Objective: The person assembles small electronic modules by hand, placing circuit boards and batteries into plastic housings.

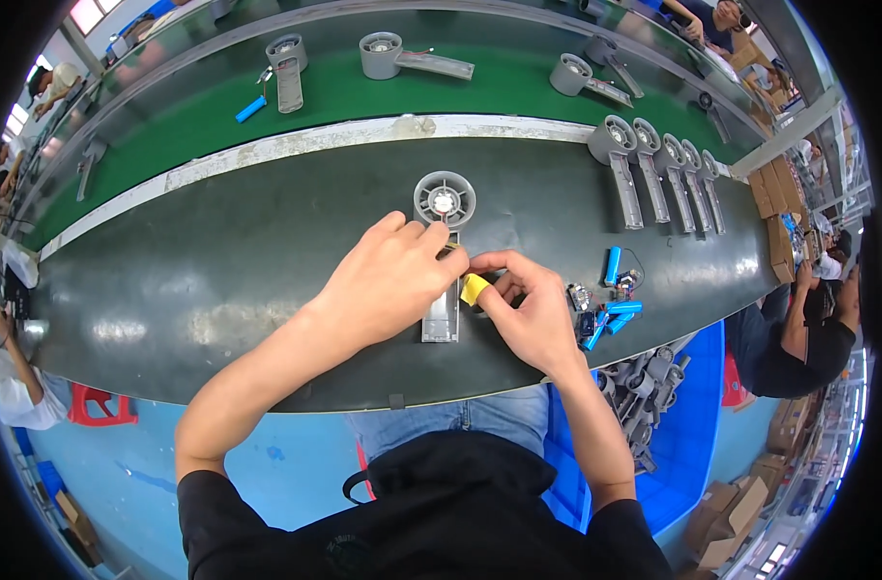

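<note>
A grey handheld fan half-shell (pixel 441 325) lies in front of me on the dark table, its round fan head pointing away and its handle toward me. A white-centred motor (pixel 444 202) sits inside the ring, and thin wires run down from it. My left hand (pixel 394 271) reaches over the top of the handle with fingers bent together; their tips hide what they pinch. From the other side my right hand (pixel 533 314) meets it at the handle's edge, thumb and forefinger curled close together. A yellow wrap (pixel 473 289) covers that thumb's tip. Whatever lies between these fingers is hidden.
To the right lie blue battery cells (pixel 622 307) with wires and small circuit boards. Several fan shells (pixel 623 184) stand in a row behind them. A green conveyor (pixel 344 97) carries more shells beyond a white rail. A blue bin (pixel 697 425) of grey parts sits below right. People work nearby.
</note>
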